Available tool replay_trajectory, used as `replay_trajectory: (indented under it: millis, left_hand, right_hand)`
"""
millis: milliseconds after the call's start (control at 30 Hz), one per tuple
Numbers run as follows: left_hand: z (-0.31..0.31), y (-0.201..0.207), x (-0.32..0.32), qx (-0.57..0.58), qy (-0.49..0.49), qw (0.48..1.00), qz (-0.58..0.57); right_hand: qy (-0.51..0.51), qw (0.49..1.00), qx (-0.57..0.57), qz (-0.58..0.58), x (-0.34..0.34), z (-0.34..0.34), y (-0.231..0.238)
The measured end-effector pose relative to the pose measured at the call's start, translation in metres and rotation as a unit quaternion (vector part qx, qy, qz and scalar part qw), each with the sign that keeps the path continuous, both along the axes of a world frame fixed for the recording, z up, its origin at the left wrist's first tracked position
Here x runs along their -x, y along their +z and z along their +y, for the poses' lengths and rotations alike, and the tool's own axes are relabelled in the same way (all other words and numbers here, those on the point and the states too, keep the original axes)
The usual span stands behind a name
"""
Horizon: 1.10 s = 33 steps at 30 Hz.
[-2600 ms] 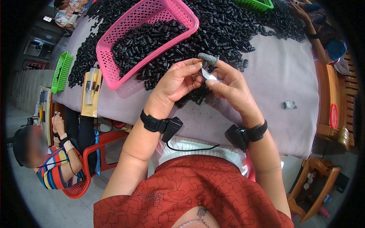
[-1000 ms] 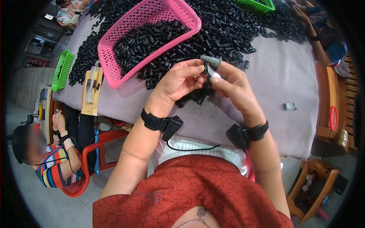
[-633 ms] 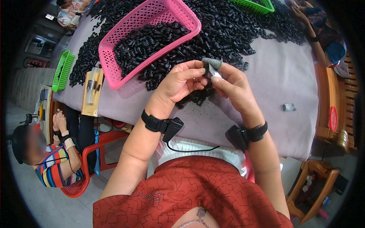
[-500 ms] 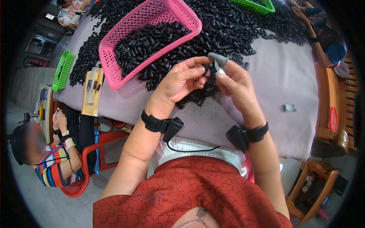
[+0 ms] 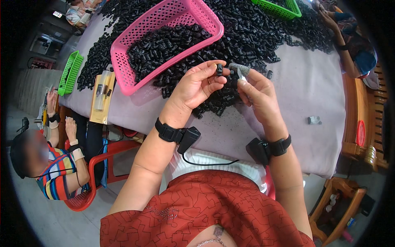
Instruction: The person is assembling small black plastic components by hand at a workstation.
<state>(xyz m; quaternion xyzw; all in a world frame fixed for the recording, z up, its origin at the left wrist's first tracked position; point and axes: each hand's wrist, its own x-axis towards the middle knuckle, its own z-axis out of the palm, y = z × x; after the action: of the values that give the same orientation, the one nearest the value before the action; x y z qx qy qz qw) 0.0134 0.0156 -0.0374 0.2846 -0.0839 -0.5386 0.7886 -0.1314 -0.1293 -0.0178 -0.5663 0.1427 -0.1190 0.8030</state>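
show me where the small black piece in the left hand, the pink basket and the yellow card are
Small black piece [image 5: 219, 70]: head view, on the middle of its body.
Pink basket [image 5: 128, 89]: head view, on its near left corner.
Yellow card [image 5: 98, 117]: head view, on its bare lower part.

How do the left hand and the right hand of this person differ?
The left hand holds a small black piece, while the right hand holds a pale, pointed blade-like tool. The left hand shows a ring, while the right hand wears a grey finger cover. Both have a black wrist strap.
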Motion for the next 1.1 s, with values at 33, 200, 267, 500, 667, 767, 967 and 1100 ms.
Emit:
replay_trajectory:
  millis: [33,200,267,500,667,767,967,1100]
  left_hand:
    - [0.0,0.001,0.001,0.001,-0.001,1.0,0.0]
    - [0.001,-0.001,0.0,-0.014,0.002,0.999,-0.031]
    - [0.0,-0.002,0.0,-0.015,0.002,0.999,-0.032]
    - [-0.001,-0.001,0.005,-0.049,0.021,0.998,-0.038]
    - [-0.003,-0.008,0.006,-0.02,0.002,0.999,-0.051]
    - [-0.003,-0.008,0.006,0.004,-0.021,0.998,-0.056]
    - [-0.003,-0.002,0.007,0.0,-0.037,0.998,-0.05]
    - [-0.001,-0.004,0.006,0.003,-0.039,0.998,-0.046]
  right_hand:
    - [0.004,1.0,0.002,0.002,0.0,-0.001,-0.001]
    - [0.012,1.0,0.012,0.002,0.0,0.002,0.004]
    - [0.031,0.999,0.016,0.003,0.001,0.003,0.005]
    - [0.071,0.996,0.05,0.006,0.004,0.006,0.01]
    - [0.086,0.995,0.053,0.006,0.004,0.007,0.009]
    - [0.094,0.995,0.046,0.004,0.004,0.006,0.008]
    - [0.086,0.996,0.019,0.001,0.003,0.006,0.007]
    - [0.094,0.995,0.028,0.001,0.004,0.006,0.008]
